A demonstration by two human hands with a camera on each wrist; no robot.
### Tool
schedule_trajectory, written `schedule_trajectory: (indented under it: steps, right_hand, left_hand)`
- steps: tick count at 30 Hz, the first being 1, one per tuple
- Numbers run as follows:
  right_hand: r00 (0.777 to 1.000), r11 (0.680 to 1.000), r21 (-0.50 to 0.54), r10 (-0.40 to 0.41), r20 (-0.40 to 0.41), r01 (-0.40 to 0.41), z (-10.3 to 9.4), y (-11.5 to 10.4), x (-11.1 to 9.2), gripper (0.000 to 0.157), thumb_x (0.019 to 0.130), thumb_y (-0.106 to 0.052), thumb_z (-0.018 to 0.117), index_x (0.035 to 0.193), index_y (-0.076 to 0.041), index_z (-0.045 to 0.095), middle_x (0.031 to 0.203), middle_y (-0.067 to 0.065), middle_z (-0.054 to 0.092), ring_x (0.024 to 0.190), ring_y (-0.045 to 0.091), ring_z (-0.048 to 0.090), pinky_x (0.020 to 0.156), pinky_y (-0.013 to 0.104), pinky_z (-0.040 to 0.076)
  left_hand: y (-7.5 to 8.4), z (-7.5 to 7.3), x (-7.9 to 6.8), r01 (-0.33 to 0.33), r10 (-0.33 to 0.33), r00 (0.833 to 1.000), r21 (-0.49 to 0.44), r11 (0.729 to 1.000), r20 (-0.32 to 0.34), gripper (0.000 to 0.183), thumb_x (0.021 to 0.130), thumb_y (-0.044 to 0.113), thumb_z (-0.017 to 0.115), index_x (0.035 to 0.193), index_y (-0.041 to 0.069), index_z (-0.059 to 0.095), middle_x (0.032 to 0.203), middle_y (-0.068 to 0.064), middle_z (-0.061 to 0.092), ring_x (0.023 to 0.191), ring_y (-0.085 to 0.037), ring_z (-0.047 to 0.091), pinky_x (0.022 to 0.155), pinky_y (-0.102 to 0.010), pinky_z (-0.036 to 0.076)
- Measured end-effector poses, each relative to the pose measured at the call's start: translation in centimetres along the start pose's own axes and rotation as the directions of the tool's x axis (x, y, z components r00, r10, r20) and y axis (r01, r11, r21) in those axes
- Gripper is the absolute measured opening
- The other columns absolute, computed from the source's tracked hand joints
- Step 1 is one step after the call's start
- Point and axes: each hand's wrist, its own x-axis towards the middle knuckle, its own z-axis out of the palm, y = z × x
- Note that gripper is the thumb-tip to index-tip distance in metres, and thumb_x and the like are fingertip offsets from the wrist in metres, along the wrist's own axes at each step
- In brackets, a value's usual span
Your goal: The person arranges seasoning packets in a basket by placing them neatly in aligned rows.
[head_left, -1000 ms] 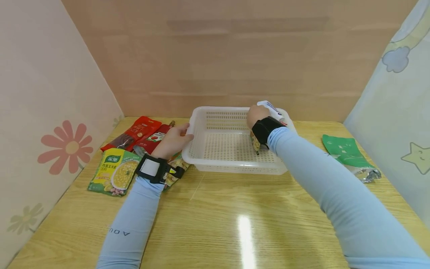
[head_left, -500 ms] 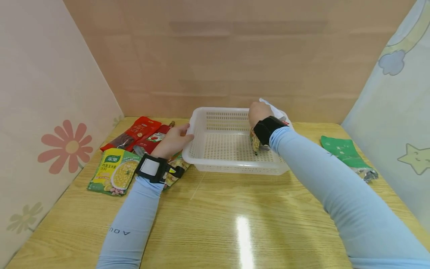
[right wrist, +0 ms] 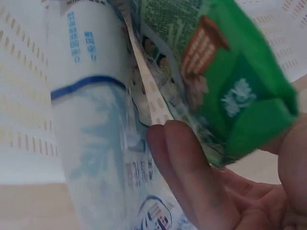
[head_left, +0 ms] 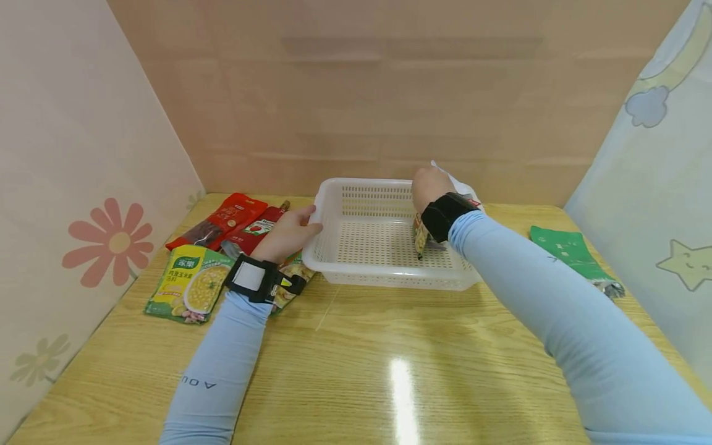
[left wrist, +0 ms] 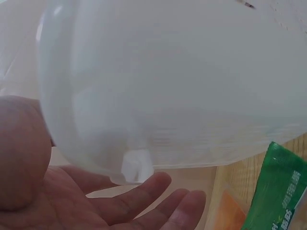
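A white slotted plastic basket stands on the table. My left hand touches its left rim; in the left wrist view the fingers lie fairly straight beneath the basket's edge. Inside the basket's right part, my right hand pinches a green food packet between thumb and fingers, upright. Only a strip of that packet shows in the head view. Right beside it stands a white bag with blue print, touched by the fingertips. My right wrist hides part of both.
Left on the table lie a yellow-green soup packet, a red snack bag and a red spouted pouch. Another green packet is partly under my left wrist. A green foil bag lies at the right. A brown panel stands behind.
My right hand has shifted slightly to the right and down into the basket, and the white bag's top tips back from view. The left hand stays at the rim.
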Motion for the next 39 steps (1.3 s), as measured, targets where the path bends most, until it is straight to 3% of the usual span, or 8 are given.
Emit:
schedule_trajectory:
  steps: [5, 10, 15, 18, 26, 33, 39]
  right_hand:
    - [0.997, 0.996, -0.056, -0.075, -0.017, 0.073, -0.5, -0.7, -0.5, 0.025, 0.094, 0.004, 0.05, 0.076, 0.004, 0.067, 0.079, 0.021, 0.068, 0.079, 0.037, 0.066, 0.083, 0.048, 0.054]
    - [0.997, 0.996, -0.031, -0.08, -0.013, 0.079, -1.8, -1.8, -1.0, 0.027, 0.096, 0.003, 0.049, 0.075, 0.001, 0.065, 0.079, 0.019, 0.068, 0.079, 0.036, 0.066, 0.084, 0.047, 0.053]
    - [1.0, 1.0, -0.005, -0.024, 0.003, 0.024, -3.4, -2.5, -0.9, 0.022, 0.097, -0.001, 0.046, 0.09, 0.004, 0.066, 0.093, 0.024, 0.066, 0.079, 0.039, 0.065, 0.065, 0.049, 0.054]
    - [1.0, 1.0, 0.001, -0.019, -0.004, 0.019, -4.3, -2.6, -0.7, 0.02, 0.096, -0.001, 0.046, 0.099, 0.006, 0.065, 0.095, 0.026, 0.064, 0.079, 0.04, 0.065, 0.062, 0.05, 0.054]
    - [0.998, 0.982, 0.189, -0.03, 0.06, 0.018, -10.0, -2.7, -1.4, 0.038, 0.093, 0.0, 0.044, 0.127, 0.005, 0.06, 0.127, 0.026, 0.059, 0.11, 0.043, 0.058, 0.092, 0.052, 0.05]
    - [0.997, 0.97, 0.237, 0.04, 0.063, -0.054, -13.8, 0.0, -2.3, 0.042, 0.093, -0.009, 0.043, 0.13, 0.006, 0.058, 0.13, 0.027, 0.057, 0.115, 0.041, 0.052, 0.095, 0.053, 0.045]
    - [0.997, 0.969, 0.235, 0.074, 0.035, -0.08, -14.2, 5.0, -3.6, 0.042, 0.092, -0.01, 0.043, 0.125, 0.011, 0.058, 0.123, 0.033, 0.058, 0.104, 0.042, 0.055, 0.084, 0.053, 0.046]
  left_hand:
    - [0.0, -0.1, 0.1, 0.004, -0.004, 1.0, 0.012, 1.0, -0.006, 0.062, 0.101, 0.017, 0.055, 0.154, 0.0, 0.027, 0.149, -0.019, 0.043, 0.117, -0.035, 0.059, 0.089, -0.046, 0.055]
    - [0.0, -0.3, 0.2, 0.021, -0.021, 1.0, 0.008, 1.0, -0.001, 0.064, 0.101, 0.02, 0.057, 0.155, 0.001, 0.027, 0.149, -0.018, 0.043, 0.118, -0.034, 0.058, 0.091, -0.046, 0.053]
    - [-0.5, -0.6, 0.5, 0.01, -0.011, 1.0, 0.033, 0.999, 0.002, 0.064, 0.101, 0.021, 0.057, 0.155, 0.003, 0.028, 0.148, -0.017, 0.045, 0.116, -0.033, 0.059, 0.091, -0.046, 0.054]
    - [-0.6, -0.6, 0.5, 0.005, -0.005, 1.0, 0.04, 0.999, 0.001, 0.064, 0.101, 0.02, 0.057, 0.155, 0.003, 0.028, 0.147, -0.017, 0.045, 0.116, -0.033, 0.059, 0.09, -0.046, 0.054]
    - [-0.5, -0.8, 0.3, -0.007, 0.006, 1.0, 0.035, 0.999, 0.011, 0.063, 0.101, 0.019, 0.056, 0.155, 0.002, 0.027, 0.147, -0.019, 0.046, 0.115, -0.034, 0.059, 0.089, -0.046, 0.054]
    - [-0.6, -0.9, 0.3, -0.016, 0.015, 1.0, 0.043, 0.999, 0.008, 0.063, 0.101, 0.017, 0.055, 0.155, 0.002, 0.026, 0.148, -0.018, 0.044, 0.116, -0.034, 0.059, 0.089, -0.046, 0.054]
    - [-0.8, -1.1, 0.2, -0.021, 0.02, 1.0, 0.073, 0.997, 0.009, 0.064, 0.101, 0.014, 0.056, 0.155, 0.001, 0.025, 0.148, -0.02, 0.044, 0.114, -0.036, 0.059, 0.089, -0.046, 0.055]
